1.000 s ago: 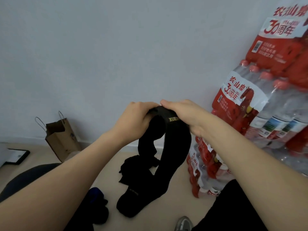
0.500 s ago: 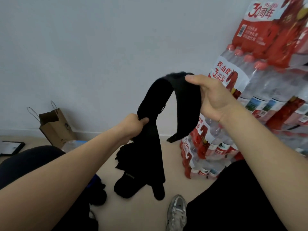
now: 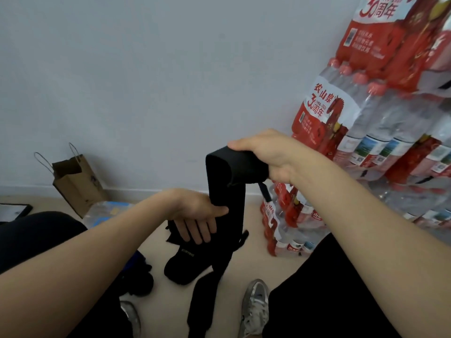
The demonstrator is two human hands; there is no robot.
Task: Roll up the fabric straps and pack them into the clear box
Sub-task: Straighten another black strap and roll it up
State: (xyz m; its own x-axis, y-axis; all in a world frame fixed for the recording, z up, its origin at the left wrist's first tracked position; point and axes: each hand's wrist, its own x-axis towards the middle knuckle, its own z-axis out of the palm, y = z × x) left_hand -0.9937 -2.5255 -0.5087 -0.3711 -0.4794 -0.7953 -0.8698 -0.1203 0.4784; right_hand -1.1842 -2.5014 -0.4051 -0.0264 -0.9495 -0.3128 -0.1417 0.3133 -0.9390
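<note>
right hand: raised, fist closed over top fold of black fabric strap, thumb laid along the top edge
left hand: lower down, fingers spread and mostly open, thumb pressed against hanging length of strap; light guiding contact, not a full grasp
strap position: draped over right hand, hanging straight down between both hands, tail reaching floor near grey sneaker
other straps: dark pile on floor behind the hanging length, some overlap, count unclear
clear box: not in view
step (judged): straightening strap before rolling; nothing rolled yet
progress (judged): early, packing not begun
handling (judged): soft, limp, light; folds sharply at top, no stiffness, hangs under own weight; matte weave, probably not slippery; not fragile; small tab or buckle dangling below right hand could snag
where to hold (judged): pinch one end flat across full width, roll from there, other hand keeping hanging part taut; mid-length grip would let it sag and twist
risk (judged): roll loosening when released; tail dragging into floor pile
surroundings: brown paper bag by wall, shrink-wrapped water bottle packs stacked at right
</note>
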